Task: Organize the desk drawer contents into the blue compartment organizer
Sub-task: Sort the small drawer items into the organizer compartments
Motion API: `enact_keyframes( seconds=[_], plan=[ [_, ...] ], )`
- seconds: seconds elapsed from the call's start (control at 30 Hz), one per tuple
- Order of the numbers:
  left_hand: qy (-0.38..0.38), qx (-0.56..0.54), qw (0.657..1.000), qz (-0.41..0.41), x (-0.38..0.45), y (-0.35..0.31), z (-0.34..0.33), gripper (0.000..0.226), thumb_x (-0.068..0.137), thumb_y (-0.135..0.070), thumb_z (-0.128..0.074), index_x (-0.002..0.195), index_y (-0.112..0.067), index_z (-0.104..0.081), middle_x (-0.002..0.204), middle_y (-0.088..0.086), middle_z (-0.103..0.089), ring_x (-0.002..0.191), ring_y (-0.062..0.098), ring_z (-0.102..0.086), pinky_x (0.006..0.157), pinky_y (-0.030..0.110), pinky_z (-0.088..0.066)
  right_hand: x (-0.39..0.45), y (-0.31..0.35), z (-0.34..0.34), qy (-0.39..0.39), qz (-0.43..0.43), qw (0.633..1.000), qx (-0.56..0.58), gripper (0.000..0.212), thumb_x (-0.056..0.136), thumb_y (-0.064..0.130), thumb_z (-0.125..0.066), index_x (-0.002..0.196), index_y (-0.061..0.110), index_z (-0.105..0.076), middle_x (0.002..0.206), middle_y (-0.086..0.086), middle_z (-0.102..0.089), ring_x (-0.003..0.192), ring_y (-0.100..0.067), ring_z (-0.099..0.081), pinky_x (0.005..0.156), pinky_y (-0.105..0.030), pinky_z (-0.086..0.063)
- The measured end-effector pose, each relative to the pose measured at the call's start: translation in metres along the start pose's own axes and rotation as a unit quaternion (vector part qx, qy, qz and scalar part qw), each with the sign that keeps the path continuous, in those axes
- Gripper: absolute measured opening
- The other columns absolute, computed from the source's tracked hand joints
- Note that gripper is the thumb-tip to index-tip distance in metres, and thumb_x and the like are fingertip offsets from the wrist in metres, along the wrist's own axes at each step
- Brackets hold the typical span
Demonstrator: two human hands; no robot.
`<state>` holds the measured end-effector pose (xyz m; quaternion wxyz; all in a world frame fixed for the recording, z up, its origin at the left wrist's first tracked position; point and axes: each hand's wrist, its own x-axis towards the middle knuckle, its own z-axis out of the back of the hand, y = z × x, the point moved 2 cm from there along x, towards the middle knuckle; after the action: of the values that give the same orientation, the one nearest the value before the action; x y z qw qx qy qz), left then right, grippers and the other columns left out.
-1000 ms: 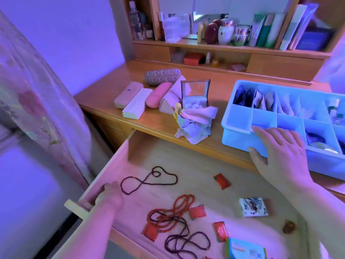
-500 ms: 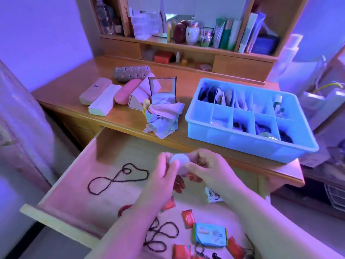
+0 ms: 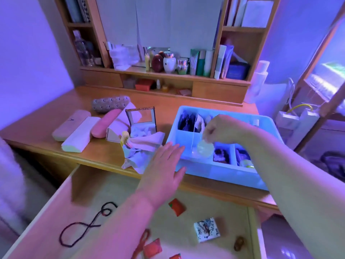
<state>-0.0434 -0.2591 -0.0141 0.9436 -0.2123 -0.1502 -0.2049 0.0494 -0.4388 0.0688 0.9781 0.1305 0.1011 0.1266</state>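
The blue compartment organizer (image 3: 220,171) stands on the desk at the right, several cells holding small items. My right hand (image 3: 222,129) hovers over its front row, fingertips pinched on a small round pale disc (image 3: 205,150) that hangs above a front cell. My left hand (image 3: 164,169) is flat with fingers spread, just left of the organizer's near corner, holding nothing. Below, the open drawer (image 3: 89,187) holds a dark bead necklace (image 3: 87,225), red packets (image 3: 177,206), a white printed packet (image 3: 206,228) and a small brown object (image 3: 239,243).
On the desk's left lie several glasses cases (image 3: 82,135) and a small mirrored box with cloths (image 3: 141,135). A shelf unit (image 3: 168,71) with bottles and books rises behind. A curtain (image 3: 9,174) hangs at the far left.
Both hands rose from the drawer, where they held the pale disc together. My right hand carried it over the organizer; my left let go and spread open beside it.
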Motion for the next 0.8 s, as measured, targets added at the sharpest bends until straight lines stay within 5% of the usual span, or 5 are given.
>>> enact_keyframes(
  seconds=[0.13, 0.27, 0.47, 0.73, 0.8],
  plan=[
    [-0.001, 0.016, 1.0, -0.015, 0.008, -0.005, -0.005, 0.048, 0.09, -0.033, -0.056, 0.134, -0.017, -0.049, 0.138, 0.0, -0.049, 0.134, 0.019, -0.037, 0.115, 0.023, -0.003, 0.012, 0.009, -0.039, 0.047, 0.054, 0.994, -0.082, 0.009, 0.083, 0.017, -0.057, 0.085, 0.017, -0.066, 0.095, 0.001, -0.07, 0.094, -0.025, -0.063, 0.075, -0.032, -0.047],
    [0.036, 0.044, 0.994, -0.096, 0.021, -0.017, -0.004, 0.042, 0.074, -0.033, -0.063, 0.115, -0.022, -0.06, 0.114, -0.007, -0.064, 0.097, 0.019, -0.06, 0.093, 0.033, -0.032, 0.02, -0.003, -0.042, -0.013, 0.079, 0.987, -0.142, 0.025, 0.081, 0.041, -0.064, 0.106, 0.035, -0.065, 0.104, 0.01, -0.061, 0.105, -0.02, -0.058, 0.077, -0.032, -0.042],
    [0.087, 0.037, 0.994, -0.062, 0.041, -0.022, -0.002, 0.013, 0.082, -0.034, -0.058, 0.094, -0.033, -0.055, 0.085, -0.011, -0.063, 0.083, 0.017, -0.053, 0.072, 0.03, -0.029, 0.018, -0.014, -0.061, -0.07, 0.153, 0.947, -0.275, 0.04, 0.09, 0.051, -0.038, 0.106, 0.018, -0.054, 0.103, -0.006, -0.059, 0.114, -0.021, -0.04, 0.094, -0.039, -0.023],
    [0.074, 0.054, 0.995, -0.04, 0.042, -0.021, -0.008, 0.019, 0.084, -0.029, -0.053, 0.103, -0.029, -0.053, 0.103, -0.011, -0.056, 0.096, 0.015, -0.054, 0.08, 0.032, -0.034, 0.022, -0.02, -0.055, 0.076, 0.088, 0.989, -0.092, 0.035, 0.09, 0.047, -0.043, 0.117, 0.025, -0.05, 0.1, 0.002, -0.065, 0.098, -0.022, -0.052, 0.099, -0.035, -0.027],
    [0.079, 0.059, 0.994, -0.042, 0.042, -0.021, -0.009, 0.026, 0.087, -0.029, -0.051, 0.113, -0.029, -0.053, 0.116, -0.013, -0.054, 0.104, 0.014, -0.054, 0.082, 0.032, -0.033, 0.02, -0.019, -0.058, 0.063, 0.101, 0.978, -0.172, 0.029, 0.093, 0.045, -0.036, 0.102, 0.025, -0.055, 0.084, 0.007, -0.058, 0.093, -0.02, -0.048, 0.097, -0.038, -0.027]
  ],
)
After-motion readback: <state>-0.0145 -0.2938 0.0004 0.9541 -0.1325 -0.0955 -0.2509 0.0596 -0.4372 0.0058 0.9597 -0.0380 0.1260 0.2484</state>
